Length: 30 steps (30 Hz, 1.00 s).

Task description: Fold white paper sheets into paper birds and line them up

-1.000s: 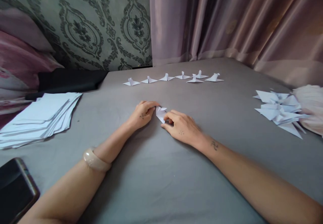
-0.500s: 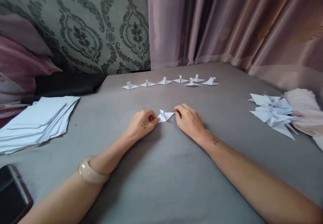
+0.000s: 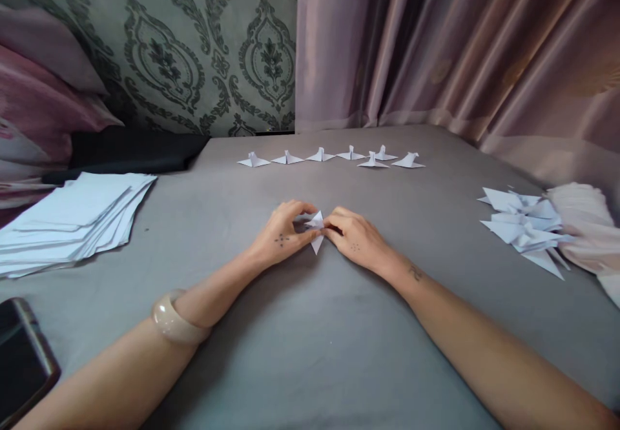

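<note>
A small white origami crane (image 3: pixel 317 244) is between my two hands, over the middle of the grey cloth. My left hand (image 3: pixel 289 233) grips it from the left, thumb in front and fingers behind. From the right, my right hand (image 3: pixel 356 235) pinches its edge between thumb and forefinger. One pointed wing hangs toward me and another tip rises behind my thumb. The crane's middle is partly hidden by my fingertips. A pale bangle (image 3: pixel 174 320) circles my left wrist.
Several folded paper cranes (image 3: pixel 321 155) stand in a row farther back. More folded paper (image 3: pixel 526 223) is heaped at the right beside a pale cloth (image 3: pixel 584 214). On the left lie a stack of white paper (image 3: pixel 77 217) and a phone (image 3: pixel 22 359). Curtains (image 3: pixel 411 42) hang behind.
The crane has turned so its wings point toward and away from me. My hands have come closer together on it. The view has shifted slightly.
</note>
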Each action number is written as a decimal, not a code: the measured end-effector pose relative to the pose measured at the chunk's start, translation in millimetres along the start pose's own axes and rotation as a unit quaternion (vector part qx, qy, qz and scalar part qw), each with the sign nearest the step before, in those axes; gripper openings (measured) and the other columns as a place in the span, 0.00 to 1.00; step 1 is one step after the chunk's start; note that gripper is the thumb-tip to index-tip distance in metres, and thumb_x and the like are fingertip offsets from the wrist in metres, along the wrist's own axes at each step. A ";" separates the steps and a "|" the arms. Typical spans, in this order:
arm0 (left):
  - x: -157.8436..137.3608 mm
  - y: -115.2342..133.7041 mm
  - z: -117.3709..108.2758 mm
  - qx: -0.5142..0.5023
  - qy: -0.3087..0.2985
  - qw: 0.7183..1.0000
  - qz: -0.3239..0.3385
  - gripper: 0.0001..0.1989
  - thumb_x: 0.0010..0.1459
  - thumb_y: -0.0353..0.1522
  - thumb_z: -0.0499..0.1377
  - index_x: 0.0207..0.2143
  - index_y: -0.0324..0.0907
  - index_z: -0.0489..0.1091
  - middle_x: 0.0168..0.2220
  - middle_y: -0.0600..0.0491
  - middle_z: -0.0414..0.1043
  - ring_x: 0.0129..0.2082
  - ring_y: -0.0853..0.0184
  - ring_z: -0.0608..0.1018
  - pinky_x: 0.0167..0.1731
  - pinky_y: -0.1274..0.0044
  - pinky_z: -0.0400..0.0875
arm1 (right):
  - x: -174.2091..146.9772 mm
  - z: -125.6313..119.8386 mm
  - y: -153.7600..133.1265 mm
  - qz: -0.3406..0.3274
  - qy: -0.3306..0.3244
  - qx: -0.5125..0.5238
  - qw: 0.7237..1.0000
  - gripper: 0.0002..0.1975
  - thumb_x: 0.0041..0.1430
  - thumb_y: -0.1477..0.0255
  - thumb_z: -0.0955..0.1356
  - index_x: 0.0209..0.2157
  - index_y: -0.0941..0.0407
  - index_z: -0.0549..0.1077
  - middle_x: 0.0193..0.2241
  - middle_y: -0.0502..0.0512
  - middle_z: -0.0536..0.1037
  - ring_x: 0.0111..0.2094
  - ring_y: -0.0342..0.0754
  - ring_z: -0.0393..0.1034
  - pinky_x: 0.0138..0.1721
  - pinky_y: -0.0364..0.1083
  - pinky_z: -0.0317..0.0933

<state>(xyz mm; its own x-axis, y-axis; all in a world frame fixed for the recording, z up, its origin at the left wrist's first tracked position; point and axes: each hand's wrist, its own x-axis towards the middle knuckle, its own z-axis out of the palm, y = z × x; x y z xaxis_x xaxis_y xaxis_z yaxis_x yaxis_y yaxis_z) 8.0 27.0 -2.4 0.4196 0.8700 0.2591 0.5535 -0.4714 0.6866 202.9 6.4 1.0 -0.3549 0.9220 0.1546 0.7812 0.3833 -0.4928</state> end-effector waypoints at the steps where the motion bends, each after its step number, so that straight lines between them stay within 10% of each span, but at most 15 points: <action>1: 0.2 0.7 0.9 -0.012 -0.006 1.000 -0.004 0.12 0.55 0.37 0.62 0.41 0.43 0.71 0.41 0.50 0.74 0.43 0.62 0.74 0.44 0.71 0.68 | 0.2 0.2 1.0 -0.004 0.000 0.000 1.000 0.08 0.63 0.70 0.63 0.36 0.53 0.74 0.36 0.51 0.73 0.34 0.43 0.67 0.33 0.43 0.54; 13: 0.8 10.0 4.1 -0.055 0.008 0.998 -0.019 0.05 0.55 0.29 0.59 0.34 0.40 0.74 0.31 0.54 0.77 0.30 0.70 0.76 0.32 0.80 0.67 | -3.5 7.7 -9.6 0.005 0.135 0.118 0.984 0.05 0.55 0.76 0.65 0.34 0.54 0.70 0.32 0.50 0.75 0.32 0.43 0.70 0.35 0.43 0.61; 30: 2.2 5.9 4.8 0.002 0.024 0.999 0.032 0.09 0.57 0.26 0.57 0.31 0.38 0.77 0.28 0.52 0.78 0.28 0.70 0.77 0.30 0.81 0.66 | 10.2 4.1 -22.5 0.117 0.097 0.192 0.970 0.13 0.55 0.62 0.66 0.25 0.56 0.74 0.24 0.51 0.76 0.28 0.44 0.69 0.33 0.45 0.60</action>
<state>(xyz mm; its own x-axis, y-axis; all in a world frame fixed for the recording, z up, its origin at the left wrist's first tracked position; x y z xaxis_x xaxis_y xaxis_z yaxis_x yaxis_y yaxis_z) 15.7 25.4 -1.1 0.4185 0.8443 0.3346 0.5292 -0.5261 0.6657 179.6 7.0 10.1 -0.0594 0.9884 0.1398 0.5661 0.1487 -0.8108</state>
